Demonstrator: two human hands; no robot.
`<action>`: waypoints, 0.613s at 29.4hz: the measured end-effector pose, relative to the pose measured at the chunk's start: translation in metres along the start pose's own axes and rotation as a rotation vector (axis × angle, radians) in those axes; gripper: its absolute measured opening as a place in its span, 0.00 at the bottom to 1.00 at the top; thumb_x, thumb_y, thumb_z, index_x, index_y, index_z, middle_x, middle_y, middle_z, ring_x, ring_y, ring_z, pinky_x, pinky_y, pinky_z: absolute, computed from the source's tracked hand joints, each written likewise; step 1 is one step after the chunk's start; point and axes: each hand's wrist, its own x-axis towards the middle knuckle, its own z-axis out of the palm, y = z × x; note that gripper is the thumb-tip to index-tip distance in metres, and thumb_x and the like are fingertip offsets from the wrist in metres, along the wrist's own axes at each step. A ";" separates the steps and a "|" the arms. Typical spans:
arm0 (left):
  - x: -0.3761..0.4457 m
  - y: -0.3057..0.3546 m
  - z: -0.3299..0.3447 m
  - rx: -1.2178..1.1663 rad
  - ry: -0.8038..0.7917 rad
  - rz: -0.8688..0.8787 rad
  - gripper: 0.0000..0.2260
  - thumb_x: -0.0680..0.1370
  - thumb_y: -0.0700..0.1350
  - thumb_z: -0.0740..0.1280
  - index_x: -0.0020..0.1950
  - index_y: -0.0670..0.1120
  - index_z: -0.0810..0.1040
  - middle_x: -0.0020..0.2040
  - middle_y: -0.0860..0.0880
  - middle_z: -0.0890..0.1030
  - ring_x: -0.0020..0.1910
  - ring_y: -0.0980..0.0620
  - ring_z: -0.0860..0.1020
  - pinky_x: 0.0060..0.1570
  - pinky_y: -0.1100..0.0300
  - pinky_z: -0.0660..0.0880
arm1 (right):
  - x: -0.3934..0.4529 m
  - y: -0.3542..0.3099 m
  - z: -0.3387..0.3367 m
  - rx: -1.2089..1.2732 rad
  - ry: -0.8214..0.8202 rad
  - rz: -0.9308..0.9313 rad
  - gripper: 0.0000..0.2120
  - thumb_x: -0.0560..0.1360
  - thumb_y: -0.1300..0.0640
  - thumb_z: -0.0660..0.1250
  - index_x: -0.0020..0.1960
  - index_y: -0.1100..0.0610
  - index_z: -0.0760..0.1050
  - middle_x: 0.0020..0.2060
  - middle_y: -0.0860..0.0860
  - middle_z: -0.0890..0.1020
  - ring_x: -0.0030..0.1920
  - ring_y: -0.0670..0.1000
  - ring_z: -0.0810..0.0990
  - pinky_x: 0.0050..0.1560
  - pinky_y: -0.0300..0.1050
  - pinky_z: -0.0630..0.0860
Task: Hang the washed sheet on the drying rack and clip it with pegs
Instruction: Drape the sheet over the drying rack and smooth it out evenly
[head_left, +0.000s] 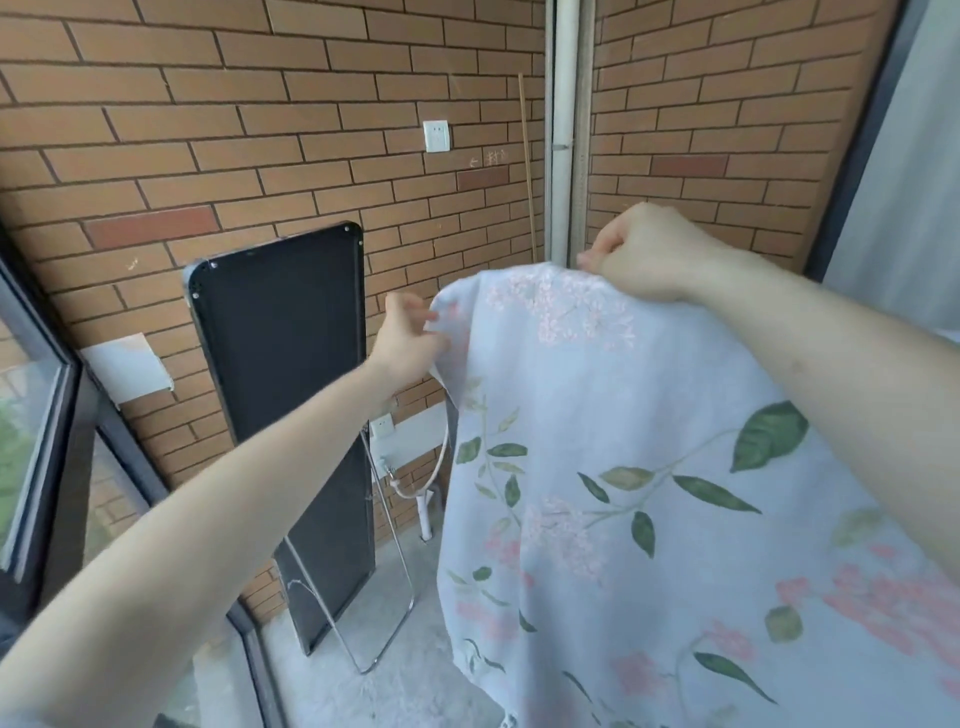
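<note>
A brick wall (260, 130) fills the far side of the scene, meeting a second brick face at a corner on the right where a white pipe (563, 130) runs vertically. The sheet (649, 493), pale blue with green leaves and pink blossoms, occupies the near right area; it is held up in the air by its top edge and hangs downward, reaching past the lower edge of the view. The drying rack cannot be identified with certainty in this view. A black panel (291, 405) with rounded corners leans against the far wall at centre left, with a thin metal frame (374, 623) standing on the concrete floor (389, 691) in front of it. A dark-framed window (36, 441) lies at the left edge. A white plate (127, 369) is fixed to the wall left of the black panel. The right hand (644, 254) is raised at the top of the sheet, its grip closed, fingers curled and pinching the upper edge of the fabric. The left hand (410, 343) is at the left upper corner of the sheet, its grip pinching the fabric edge between thumb and fingers. A white socket (436, 135) sits high on the far wall, and a second socket (382, 427) sits low, just beside the black panel.
</note>
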 end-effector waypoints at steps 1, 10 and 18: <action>-0.011 -0.020 0.005 -0.003 -0.019 -0.035 0.21 0.74 0.38 0.70 0.63 0.44 0.67 0.58 0.50 0.78 0.48 0.53 0.78 0.41 0.57 0.78 | -0.002 0.000 0.000 -0.005 0.000 -0.027 0.18 0.81 0.46 0.67 0.48 0.61 0.84 0.39 0.49 0.83 0.41 0.48 0.77 0.38 0.39 0.67; -0.069 -0.090 0.055 -0.131 -0.470 -0.361 0.35 0.75 0.37 0.74 0.76 0.48 0.60 0.70 0.48 0.74 0.65 0.46 0.76 0.60 0.55 0.76 | -0.017 -0.009 0.014 -0.125 0.053 -0.251 0.10 0.75 0.42 0.71 0.51 0.46 0.83 0.46 0.43 0.84 0.54 0.49 0.77 0.55 0.45 0.74; -0.060 -0.082 0.049 -0.007 -0.114 -0.183 0.09 0.80 0.50 0.72 0.56 0.46 0.85 0.52 0.54 0.83 0.53 0.52 0.79 0.52 0.59 0.72 | -0.018 -0.001 0.010 -0.118 0.031 -0.216 0.13 0.78 0.42 0.68 0.53 0.48 0.86 0.42 0.45 0.80 0.50 0.48 0.76 0.51 0.43 0.73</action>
